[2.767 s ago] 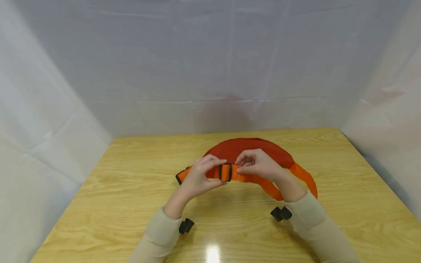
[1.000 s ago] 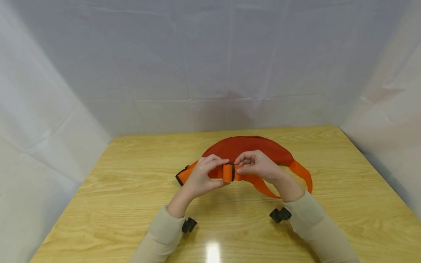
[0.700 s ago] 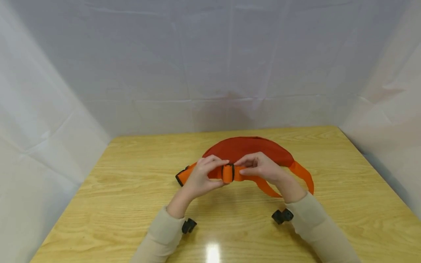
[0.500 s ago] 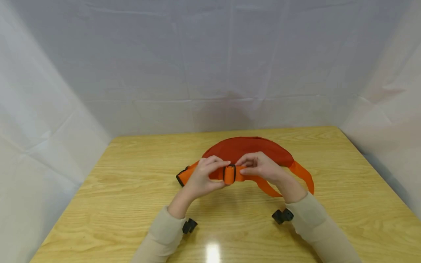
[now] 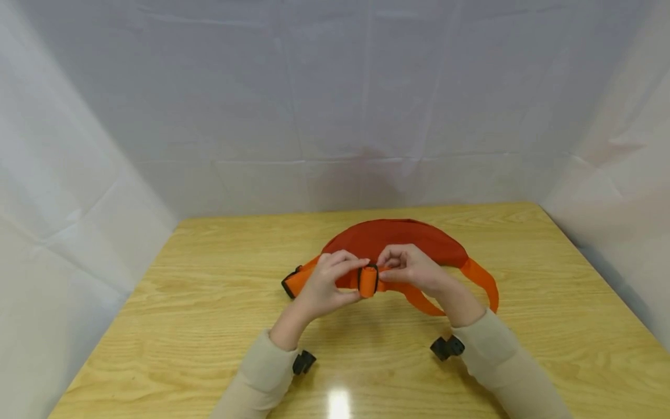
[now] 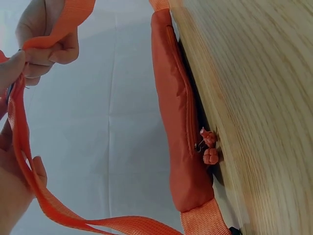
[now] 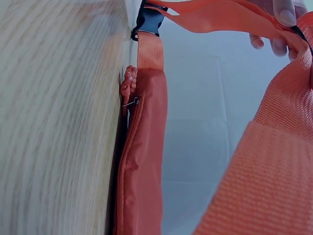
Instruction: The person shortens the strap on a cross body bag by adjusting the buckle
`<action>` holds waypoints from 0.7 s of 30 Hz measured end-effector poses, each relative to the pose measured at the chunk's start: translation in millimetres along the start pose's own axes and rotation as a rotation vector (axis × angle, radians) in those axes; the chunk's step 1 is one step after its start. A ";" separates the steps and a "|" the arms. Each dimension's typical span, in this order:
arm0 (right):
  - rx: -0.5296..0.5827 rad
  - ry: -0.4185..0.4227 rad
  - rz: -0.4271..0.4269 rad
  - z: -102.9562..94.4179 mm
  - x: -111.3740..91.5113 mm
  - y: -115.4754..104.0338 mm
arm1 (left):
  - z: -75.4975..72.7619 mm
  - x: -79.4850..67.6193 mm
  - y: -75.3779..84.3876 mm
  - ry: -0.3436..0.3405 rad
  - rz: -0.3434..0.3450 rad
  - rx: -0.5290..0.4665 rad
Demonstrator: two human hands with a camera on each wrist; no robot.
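Note:
A red waist bag [image 5: 398,235] lies on the table in the head view, its orange strap [image 5: 481,280] looping toward the hands. A black slider buckle [image 5: 360,280] sits on the strap, with a bulging fold of webbing through it. My left hand [image 5: 327,285] holds the slider between the thumb below and fingers above. Just to the right, my right hand [image 5: 413,267] pinches the strap between thumb and index finger. The left wrist view shows the bag's zipper and an orange knotted zipper pull [image 6: 209,147]. Both hands hold the strap above the table.
A black side-release buckle [image 7: 149,20] joins strap and bag in the right wrist view. Black devices [image 5: 303,362] are fixed at both sleeve cuffs. White sheets [image 5: 335,116] stand behind and beside the wooden table [image 5: 220,262].
Both hands stay at the strap; the left hand and the slider have shifted slightly right. The webbing at the slider, flat at first, now bulges in a fold. The bag has hardly moved.

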State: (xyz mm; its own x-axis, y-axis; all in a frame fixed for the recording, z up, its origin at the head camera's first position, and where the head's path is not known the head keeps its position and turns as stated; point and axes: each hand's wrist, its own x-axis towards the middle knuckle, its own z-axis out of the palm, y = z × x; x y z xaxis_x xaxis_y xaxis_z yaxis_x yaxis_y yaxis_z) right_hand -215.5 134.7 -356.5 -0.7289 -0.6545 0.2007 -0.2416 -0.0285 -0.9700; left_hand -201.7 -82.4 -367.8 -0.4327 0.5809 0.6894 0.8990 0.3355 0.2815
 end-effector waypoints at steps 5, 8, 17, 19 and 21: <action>-0.020 -0.017 -0.035 -2.2 -2.4 1.9 | -1.5 -0.6 0.7 0.034 -0.003 0.023; -0.029 -0.013 -0.021 -3.9 -4.2 2.1 | -2.7 -1.8 -0.4 0.051 -0.004 0.018; -0.023 0.051 0.038 -0.9 -1.5 -0.3 | -3.1 -0.2 -0.8 0.045 -0.007 -0.020; -0.016 0.050 0.033 0.1 -0.6 -0.7 | -2.9 0.0 -0.6 0.043 -0.008 -0.021; -0.010 0.049 0.030 0.8 0.2 -1.1 | -2.9 0.1 -0.5 0.041 -0.013 -0.019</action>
State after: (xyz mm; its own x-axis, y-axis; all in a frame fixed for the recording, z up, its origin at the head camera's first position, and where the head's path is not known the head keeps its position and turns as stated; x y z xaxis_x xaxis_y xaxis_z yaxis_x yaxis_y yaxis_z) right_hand -214.8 133.9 -355.5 -0.7663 -0.6172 0.1784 -0.2255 -0.0017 -0.9742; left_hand -202.0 -84.6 -365.9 -0.4413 0.5456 0.7124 0.8947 0.3286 0.3026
